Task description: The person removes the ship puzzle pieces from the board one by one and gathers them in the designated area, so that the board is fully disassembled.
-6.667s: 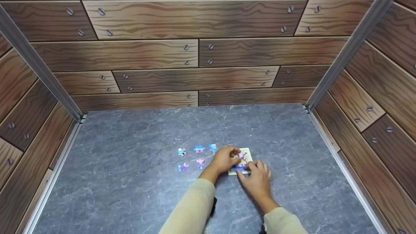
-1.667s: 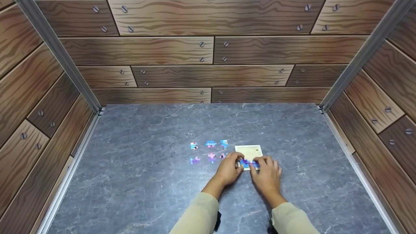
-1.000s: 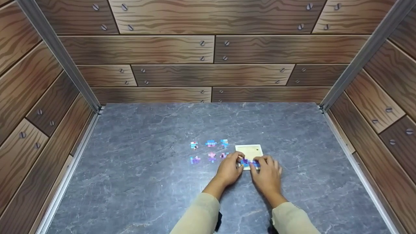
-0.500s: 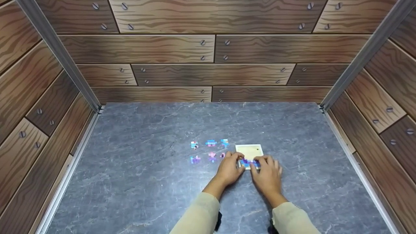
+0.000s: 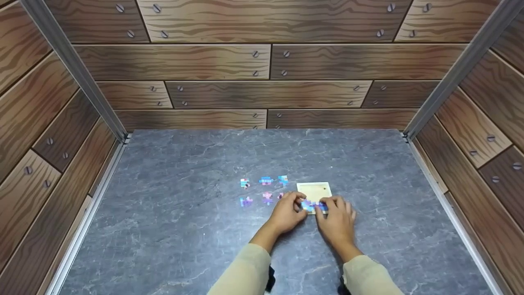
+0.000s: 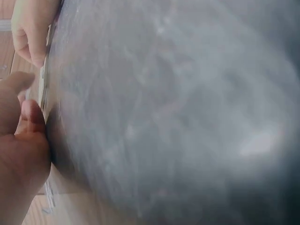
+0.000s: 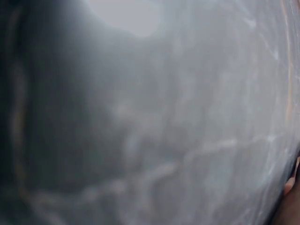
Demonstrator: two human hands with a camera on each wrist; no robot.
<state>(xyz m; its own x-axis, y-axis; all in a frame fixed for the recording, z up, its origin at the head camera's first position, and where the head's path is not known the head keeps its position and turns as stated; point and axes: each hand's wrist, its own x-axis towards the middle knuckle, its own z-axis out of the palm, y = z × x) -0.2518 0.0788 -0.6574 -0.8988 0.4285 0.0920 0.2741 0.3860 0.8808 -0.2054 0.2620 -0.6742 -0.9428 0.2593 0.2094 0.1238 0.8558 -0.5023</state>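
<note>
In the head view a small square cream puzzle tray (image 5: 313,188) lies right of centre on the table, with blue and purple jigsaw pieces (image 5: 322,206) along its near side. My left hand (image 5: 286,213) is at the tray's near left corner, its thumb and index finger about a shiny bluish puzzle piece (image 5: 307,205). My right hand (image 5: 339,217) grips the tray's near right corner, thumb at the near side and fingers over the right edge. In the left wrist view the left thumb and fingers (image 6: 32,117) come to the tray's edge, opposite the right hand (image 6: 33,33).
Several loose jigsaw pieces lie left of the tray in two rows, among them a blue one (image 5: 266,180) and a pink and purple one (image 5: 267,197). Wood-patterned walls (image 5: 229,94) enclose the grey marbled table (image 5: 184,229). The right wrist view shows mostly blurred tabletop (image 7: 178,117).
Since the oldest frame, a pink piece has gone from the tray to the loose ones. Just now my left hand shifts slightly left, and the piece at its fingertips looks brighter; my right hand stays.
</note>
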